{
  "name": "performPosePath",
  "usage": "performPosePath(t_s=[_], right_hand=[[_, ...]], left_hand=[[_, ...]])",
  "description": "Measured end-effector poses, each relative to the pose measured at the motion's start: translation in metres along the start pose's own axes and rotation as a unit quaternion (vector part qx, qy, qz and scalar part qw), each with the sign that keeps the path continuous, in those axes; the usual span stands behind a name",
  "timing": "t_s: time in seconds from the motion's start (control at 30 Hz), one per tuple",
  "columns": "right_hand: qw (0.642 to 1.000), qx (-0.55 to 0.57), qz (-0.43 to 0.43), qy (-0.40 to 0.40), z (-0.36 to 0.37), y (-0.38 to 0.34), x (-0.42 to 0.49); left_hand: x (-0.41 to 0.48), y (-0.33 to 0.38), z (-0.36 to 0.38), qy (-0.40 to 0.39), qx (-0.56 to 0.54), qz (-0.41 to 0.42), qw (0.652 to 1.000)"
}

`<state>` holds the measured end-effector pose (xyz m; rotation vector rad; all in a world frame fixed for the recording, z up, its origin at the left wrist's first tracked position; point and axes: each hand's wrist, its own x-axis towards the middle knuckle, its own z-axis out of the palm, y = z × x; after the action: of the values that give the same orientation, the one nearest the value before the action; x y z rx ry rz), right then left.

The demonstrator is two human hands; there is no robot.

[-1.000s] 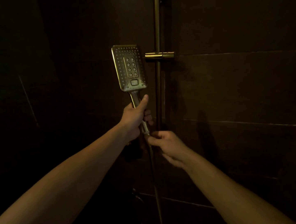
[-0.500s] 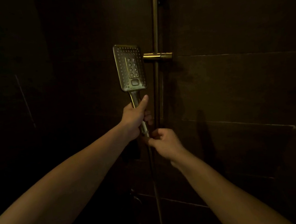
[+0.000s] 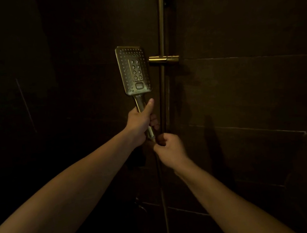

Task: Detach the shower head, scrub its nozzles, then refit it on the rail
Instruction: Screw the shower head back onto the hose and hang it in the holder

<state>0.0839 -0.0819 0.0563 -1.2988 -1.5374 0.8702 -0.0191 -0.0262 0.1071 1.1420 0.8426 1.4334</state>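
L hand (image 3: 140, 123) gripping shower head (image 3: 134, 70) by handle, upright, off holder (image 3: 162, 59) on rail (image 3: 161, 17). R hand (image 3: 169, 149) pinching hose (image 3: 161, 183) just below handle.

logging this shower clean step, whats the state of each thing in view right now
shower head: off the rail, held upright, nozzle face toward the camera
left hand: closed around the shower head's handle
right hand: closed at the hose joint just below the handle
hose: attached, hanging straight down
holder: empty, on the rail
rail: upright on the wall
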Motion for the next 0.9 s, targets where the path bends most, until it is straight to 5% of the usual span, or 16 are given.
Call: performPosePath(t_s=[0.17, 0.33, 0.4, 0.5, 0.6, 0.73, 0.8, 0.9], right_hand=[[0.935, 0.287, 0.131, -0.164, -0.019, 0.005, 0.010], [0.998, 0.012, 0.043, -0.046, -0.004, -0.003, -0.003], [0.996, -0.080, -0.027, 0.038, -0.002, -0.004, -0.009], [0.989, -0.125, -0.068, 0.050, 0.000, 0.001, -0.007], [0.998, 0.042, -0.006, -0.050, -0.005, -0.001, -0.001], [0.940, 0.263, 0.112, -0.184, -0.018, 0.003, 0.007], [0.965, 0.185, 0.092, -0.161, -0.014, 0.003, 0.005], [0.997, -0.074, -0.006, -0.017, -0.003, -0.002, -0.006]], left_hand=[[-0.006, 0.006, -0.001, -0.037, -0.017, -0.021, 0.999], [-0.004, 0.002, 0.003, -0.002, -0.005, -0.001, 1.000], [-0.004, 0.001, 0.006, -0.002, -0.004, 0.006, 1.000], [-0.004, 0.001, 0.005, -0.011, 0.011, 0.011, 1.000], [-0.006, 0.005, -0.001, -0.022, 0.015, -0.003, 1.000], [-0.007, 0.006, -0.002, -0.026, 0.004, -0.016, 1.000], [-0.006, 0.005, -0.003, -0.016, 0.013, -0.007, 1.000], [-0.004, 0.000, -0.004, 0.012, 0.021, 0.005, 1.000]])
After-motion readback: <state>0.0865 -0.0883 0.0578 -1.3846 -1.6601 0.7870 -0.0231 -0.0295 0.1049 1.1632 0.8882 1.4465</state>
